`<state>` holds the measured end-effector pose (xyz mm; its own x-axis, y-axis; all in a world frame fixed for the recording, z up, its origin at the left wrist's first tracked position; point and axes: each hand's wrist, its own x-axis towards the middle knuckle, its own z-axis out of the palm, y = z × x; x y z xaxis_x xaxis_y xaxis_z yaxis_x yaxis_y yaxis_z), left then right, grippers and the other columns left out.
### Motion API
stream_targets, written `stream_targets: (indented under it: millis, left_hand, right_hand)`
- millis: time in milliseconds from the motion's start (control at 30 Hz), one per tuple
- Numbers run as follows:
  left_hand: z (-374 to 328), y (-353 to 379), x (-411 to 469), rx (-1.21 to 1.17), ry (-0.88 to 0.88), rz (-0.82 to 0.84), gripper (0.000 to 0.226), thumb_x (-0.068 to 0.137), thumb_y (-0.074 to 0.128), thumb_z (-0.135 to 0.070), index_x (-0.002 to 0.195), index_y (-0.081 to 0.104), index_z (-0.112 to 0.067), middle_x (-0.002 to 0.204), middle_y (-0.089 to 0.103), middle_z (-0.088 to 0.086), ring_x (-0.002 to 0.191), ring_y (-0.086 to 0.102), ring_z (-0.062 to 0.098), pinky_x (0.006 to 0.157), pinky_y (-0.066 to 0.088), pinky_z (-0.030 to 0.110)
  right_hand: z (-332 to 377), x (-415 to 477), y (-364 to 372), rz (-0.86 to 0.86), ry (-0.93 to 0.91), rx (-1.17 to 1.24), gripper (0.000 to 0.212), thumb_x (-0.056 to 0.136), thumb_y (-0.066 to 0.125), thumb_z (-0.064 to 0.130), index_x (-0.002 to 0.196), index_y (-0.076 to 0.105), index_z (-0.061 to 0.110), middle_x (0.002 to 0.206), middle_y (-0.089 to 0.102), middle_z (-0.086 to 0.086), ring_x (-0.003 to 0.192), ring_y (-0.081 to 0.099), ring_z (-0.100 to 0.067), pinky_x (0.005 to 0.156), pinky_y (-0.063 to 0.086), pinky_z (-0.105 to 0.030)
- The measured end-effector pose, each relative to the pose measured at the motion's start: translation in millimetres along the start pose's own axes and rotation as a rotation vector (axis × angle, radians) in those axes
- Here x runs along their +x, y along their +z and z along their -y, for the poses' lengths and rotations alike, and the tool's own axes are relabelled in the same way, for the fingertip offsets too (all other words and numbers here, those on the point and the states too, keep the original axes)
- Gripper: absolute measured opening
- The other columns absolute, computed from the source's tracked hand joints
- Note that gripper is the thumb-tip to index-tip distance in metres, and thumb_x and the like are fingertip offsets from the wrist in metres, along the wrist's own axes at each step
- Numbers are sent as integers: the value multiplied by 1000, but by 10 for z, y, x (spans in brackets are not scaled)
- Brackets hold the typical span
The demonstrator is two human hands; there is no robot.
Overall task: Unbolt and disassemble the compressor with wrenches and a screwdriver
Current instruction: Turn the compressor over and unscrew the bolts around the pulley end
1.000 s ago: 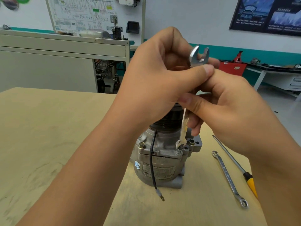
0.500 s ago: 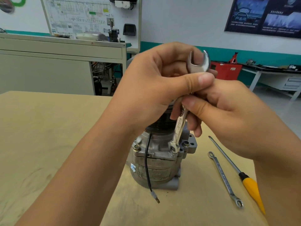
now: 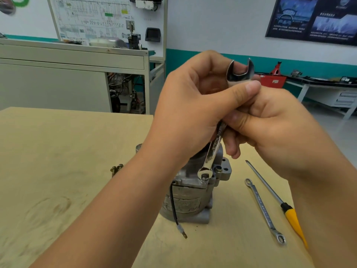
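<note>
On the near part of the worktop (image 3: 58,190), I had the spare ring spanner (image 3: 264,209) and the yellow-handled screwdriver (image 3: 291,217) lying side by side to my right, with no hand on either. The black wire (image 3: 173,206) trailed down the front of the compressor to its loose terminal.

Just behind them the compressor (image 3: 185,202) stood upright in the middle of the worktop. The ring end of the combination wrench (image 3: 213,149) sat over a bolt head (image 3: 205,177) on the upper flange, and the shaft rose steeply to my hands. My left hand (image 3: 189,113) was curled round the upper shaft, its thumb pressed just below the open end. My right hand (image 3: 274,128) gripped the same shaft from the other side, its fingers wrapped beneath the left thumb.

Left of the compressor, two loose bolts (image 3: 116,168) lay on the worktop. From that I judged the unbolting partly done, with this flange bolt the one in hand. As I read it, the next move called for swinging the handle round while holding the ring square on the head, since so steep a shaft could ride up and slip off.

Further back stood a grey cabinet (image 3: 58,78), and a wiring board (image 3: 96,20) hung on the wall.
</note>
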<state>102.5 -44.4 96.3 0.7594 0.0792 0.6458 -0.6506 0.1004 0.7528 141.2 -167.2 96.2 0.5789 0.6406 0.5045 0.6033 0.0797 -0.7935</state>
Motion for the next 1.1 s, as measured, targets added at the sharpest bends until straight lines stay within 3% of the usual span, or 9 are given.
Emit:
stream_targets:
  millis: [67, 167, 267, 400, 500, 633, 800, 900, 1100]
  left_hand:
    - [21, -30, 24, 80, -2, 45, 10, 89, 60, -4, 93, 58, -14, 91, 73, 11, 43, 56, 12, 35, 37, 17]
    - [13, -93, 42, 83, -52, 185, 29, 99, 41, -13, 128, 47, -15, 108, 70, 1, 45, 56, 24, 38, 39, 24]
    - [-5, -137, 37, 16, -78, 245, 36, 100, 33, -16, 135, 43, -20, 106, 68, -2, 48, 58, 26, 44, 42, 28]
    - [16, -155, 71, -154, -148, 221, 36, 99, 35, -21, 132, 49, -23, 87, 67, -3, 60, 48, 15, 44, 47, 21]
    - [11, -153, 96, -225, -200, 213, 32, 98, 35, -22, 125, 54, -22, 82, 64, -2, 67, 51, 12, 62, 45, 25]
    - [-6, -173, 113, -266, -220, 219, 31, 93, 39, -22, 119, 56, -19, 79, 62, -2, 60, 50, 9, 44, 33, 26]
    - [3, -170, 105, -387, -225, 245, 29, 91, 42, -17, 115, 59, -14, 78, 63, 2, 72, 58, 5, 71, 51, 18]
    - [10, -172, 102, -381, -220, 223, 23, 91, 44, -16, 107, 60, -15, 78, 62, 3, 72, 59, 4, 67, 50, 16]
    - [-8, -176, 102, -308, -166, 128, 21, 76, 60, -13, 96, 65, -17, 73, 56, -1, 67, 55, 3, 65, 46, 15]
  right_hand:
    - [-43, 20, -9, -2, 17, 69, 21, 83, 50, 19, 92, 57, 2, 60, 62, -2, 43, 52, -10, 41, 44, -19]
    - [-102, 52, 11, -3, 30, 115, 14, 90, 47, 16, 85, 56, 6, 59, 58, -3, 43, 45, -10, 41, 40, -19]
    - [-134, 71, 65, -3, 20, 97, 17, 91, 40, 17, 80, 52, 11, 57, 52, 0, 43, 37, -7, 43, 33, -17]
    - [-125, 64, 126, 8, 10, 152, 19, 94, 38, 20, 80, 47, 12, 57, 45, 5, 45, 32, -2, 43, 29, -13]
    - [-72, 67, 202, -14, -18, 100, 17, 97, 44, 18, 82, 48, 14, 52, 49, 14, 46, 47, 4, 45, 36, -6]
    - [-81, 68, 238, -172, 33, -283, 18, 96, 50, 22, 83, 53, 11, 56, 56, 5, 47, 48, -4, 48, 35, -16]
    - [-28, 5, 300, -346, -53, -829, 26, 91, 52, 33, 68, 41, 29, 59, 39, 11, 57, 43, -3, 53, 35, -13]
    - [11, -7, 324, -314, -2, -830, 25, 87, 45, 39, 67, 33, 29, 53, 35, 10, 50, 41, -6, 51, 36, -16]
    - [47, -11, 300, -183, -2, -761, 9, 88, 35, 33, 82, 38, 29, 58, 42, 9, 61, 49, -10, 55, 37, -19]
